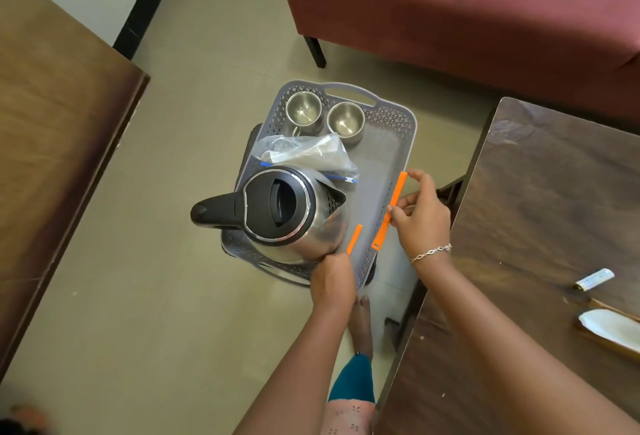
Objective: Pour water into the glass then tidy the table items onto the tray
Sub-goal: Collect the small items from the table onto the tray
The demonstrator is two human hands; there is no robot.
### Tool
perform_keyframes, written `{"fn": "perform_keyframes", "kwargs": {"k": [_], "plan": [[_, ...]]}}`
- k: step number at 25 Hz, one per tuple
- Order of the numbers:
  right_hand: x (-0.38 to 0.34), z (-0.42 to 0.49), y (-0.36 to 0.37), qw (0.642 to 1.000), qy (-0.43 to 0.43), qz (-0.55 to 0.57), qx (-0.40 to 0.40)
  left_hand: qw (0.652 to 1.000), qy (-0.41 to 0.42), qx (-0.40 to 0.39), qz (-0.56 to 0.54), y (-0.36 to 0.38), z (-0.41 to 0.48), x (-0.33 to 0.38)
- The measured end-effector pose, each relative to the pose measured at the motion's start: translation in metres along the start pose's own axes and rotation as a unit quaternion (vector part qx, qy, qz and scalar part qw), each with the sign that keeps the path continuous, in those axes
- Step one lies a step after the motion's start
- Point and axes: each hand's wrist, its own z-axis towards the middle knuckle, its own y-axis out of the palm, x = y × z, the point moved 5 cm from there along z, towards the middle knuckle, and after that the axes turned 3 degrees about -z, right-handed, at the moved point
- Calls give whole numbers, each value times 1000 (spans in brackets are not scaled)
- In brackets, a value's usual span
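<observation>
A grey perforated tray (pixel 391 116) sits on a low stool over the floor. On it stand a steel electric kettle (pixel 280 209) with a black lid and handle, two empty steel cups (pixel 304 110) (pixel 346 119) at the far end, and a clear plastic bag (pixel 304 150). My left hand (pixel 332 278) is at the tray's near edge beside the kettle base and holds the lower end of a short orange stick (pixel 355 239). My right hand (pixel 419 216) pinches a longer orange stick (pixel 389 213) over the tray's right rim.
A dark wooden table (pixel 536 226) fills the right side, carrying a small white tube (pixel 594 278) and a wooden holder with a white item (pixel 609 327). A maroon sofa (pixel 450 1) stands behind the tray. Another brown tabletop (pixel 52 123) lies left. My foot (pixel 362 323) is below the tray.
</observation>
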Motion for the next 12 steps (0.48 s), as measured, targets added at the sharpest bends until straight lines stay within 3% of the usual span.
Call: {"fn": "perform_keyframes", "kwargs": {"k": [5, 12], "plan": [[-9, -4, 29, 991, -37, -103, -74, 986, 22, 8, -163, -1, -1, -8], [-15, -7, 64, 935, -68, -275, -214, 969, 17, 7, -246, 9, 0, -17]]}}
